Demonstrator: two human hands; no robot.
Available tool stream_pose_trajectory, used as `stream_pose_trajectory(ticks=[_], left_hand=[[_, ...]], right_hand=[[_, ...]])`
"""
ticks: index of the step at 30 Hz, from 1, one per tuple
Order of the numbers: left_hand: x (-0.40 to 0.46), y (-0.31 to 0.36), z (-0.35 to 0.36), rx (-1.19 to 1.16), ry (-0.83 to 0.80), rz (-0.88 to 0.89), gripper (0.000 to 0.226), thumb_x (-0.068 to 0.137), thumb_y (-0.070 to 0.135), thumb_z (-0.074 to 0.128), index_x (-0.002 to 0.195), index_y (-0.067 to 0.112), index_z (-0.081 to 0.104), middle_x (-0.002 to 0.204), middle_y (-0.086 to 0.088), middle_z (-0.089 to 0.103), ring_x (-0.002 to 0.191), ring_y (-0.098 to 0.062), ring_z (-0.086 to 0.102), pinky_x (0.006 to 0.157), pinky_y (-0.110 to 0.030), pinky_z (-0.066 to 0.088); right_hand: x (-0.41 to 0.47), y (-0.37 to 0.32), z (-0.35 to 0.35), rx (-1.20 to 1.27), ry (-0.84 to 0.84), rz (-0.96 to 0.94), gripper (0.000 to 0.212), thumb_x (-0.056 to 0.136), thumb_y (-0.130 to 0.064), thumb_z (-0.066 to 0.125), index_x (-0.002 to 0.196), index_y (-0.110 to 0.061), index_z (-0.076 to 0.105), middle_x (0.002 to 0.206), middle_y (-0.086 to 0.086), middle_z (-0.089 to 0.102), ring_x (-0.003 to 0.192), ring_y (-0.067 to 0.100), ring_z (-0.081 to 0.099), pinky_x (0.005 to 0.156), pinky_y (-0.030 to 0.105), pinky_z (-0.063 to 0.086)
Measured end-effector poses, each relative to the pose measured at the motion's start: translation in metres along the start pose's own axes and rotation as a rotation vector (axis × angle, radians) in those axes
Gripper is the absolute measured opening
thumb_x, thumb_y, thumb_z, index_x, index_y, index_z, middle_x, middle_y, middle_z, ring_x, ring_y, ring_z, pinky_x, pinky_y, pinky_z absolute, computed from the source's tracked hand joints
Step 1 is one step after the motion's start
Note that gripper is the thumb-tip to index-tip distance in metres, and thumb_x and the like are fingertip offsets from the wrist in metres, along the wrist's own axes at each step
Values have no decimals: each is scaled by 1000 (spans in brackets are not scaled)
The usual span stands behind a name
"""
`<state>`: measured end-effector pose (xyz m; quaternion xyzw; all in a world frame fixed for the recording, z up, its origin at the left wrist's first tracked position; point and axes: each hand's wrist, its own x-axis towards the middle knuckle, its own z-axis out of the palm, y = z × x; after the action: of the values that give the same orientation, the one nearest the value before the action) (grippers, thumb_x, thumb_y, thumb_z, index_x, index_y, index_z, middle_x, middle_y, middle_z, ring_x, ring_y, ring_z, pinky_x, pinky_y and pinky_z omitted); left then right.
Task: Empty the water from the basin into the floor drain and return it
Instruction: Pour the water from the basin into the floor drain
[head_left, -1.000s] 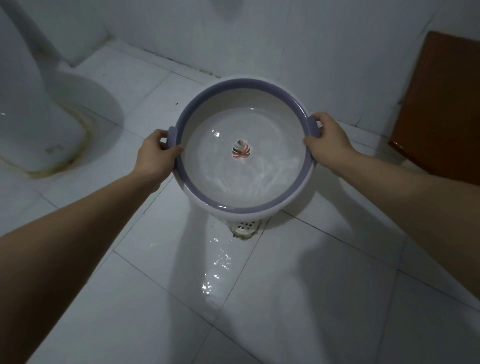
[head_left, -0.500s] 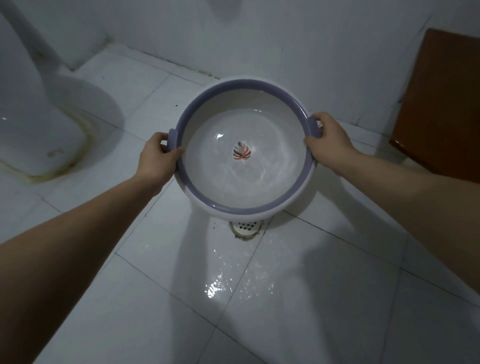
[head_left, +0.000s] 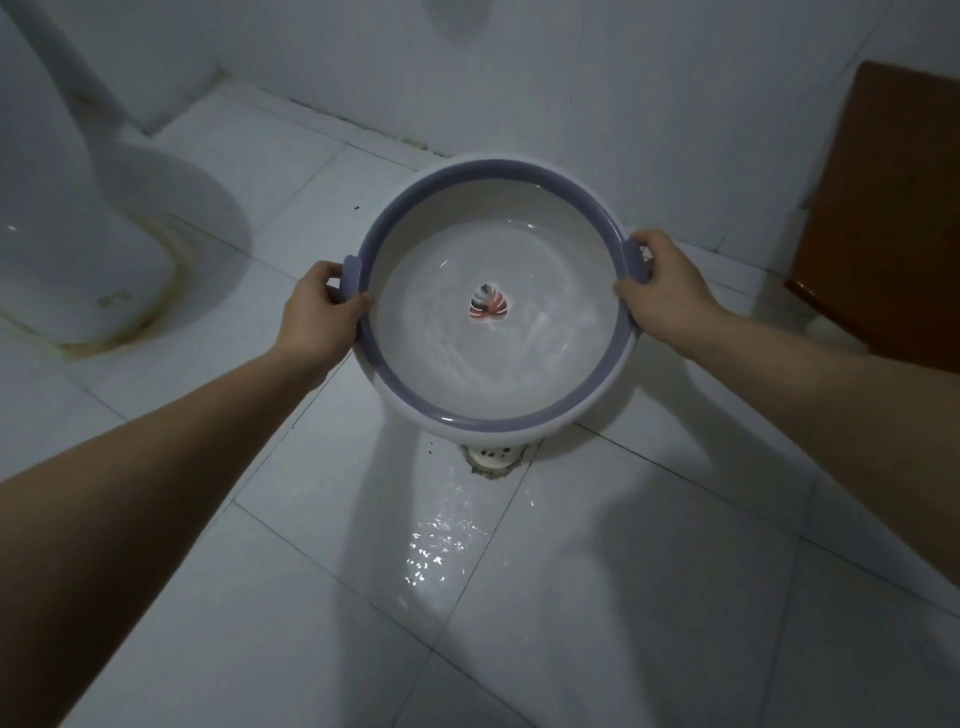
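A white tiled bathroom floor (head_left: 649, 597) glistens wet near the drain (head_left: 491, 457). Above it the basin (head_left: 496, 423) hangs tilted, left hand (head_left: 319, 312) and right hand (head_left: 662, 288) curled around its side handles. It looks stiff and slippery, probably light now. Its bulk half hides the drain; remaining water is hard to judge.

No legible text, label or number anywhere.

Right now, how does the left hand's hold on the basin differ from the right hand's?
The left hand grips the basin by its left handle, lower in the picture; the right hand grips the right handle, higher up. The left thumb lies over the purple rim; the right hand's fingers curl over its handle. Both hold the basin above the drain.
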<state>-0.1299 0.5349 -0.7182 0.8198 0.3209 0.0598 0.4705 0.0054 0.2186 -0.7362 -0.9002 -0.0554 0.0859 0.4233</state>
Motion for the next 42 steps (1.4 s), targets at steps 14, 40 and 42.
stream_pose_trajectory(ticks=[14,40,42], left_hand=[[-1,-4,-4,2,-5,13,35,100,24,60,133,19,52,113,-6,65,99,-28,67,84,-41,59],[2,-7,2,-13,-31,10,41,100,21,60,138,17,48,117,-6,64,97,-27,66,84,-41,58],[3,-8,3,-16,-31,10,40,100,21,60,138,17,48,117,-6,64,96,-26,66,83,-39,58]], right_hand=[[-6,0,-1,-7,-25,23,52,89,-13,57,137,-24,41,115,9,60,91,32,65,71,50,61],[-3,7,-3,-18,-33,-19,41,90,-12,54,128,-23,44,102,13,63,82,31,64,59,31,52],[-4,8,-3,-15,-35,-13,42,90,-13,54,128,-24,43,102,13,63,83,32,65,61,34,54]])
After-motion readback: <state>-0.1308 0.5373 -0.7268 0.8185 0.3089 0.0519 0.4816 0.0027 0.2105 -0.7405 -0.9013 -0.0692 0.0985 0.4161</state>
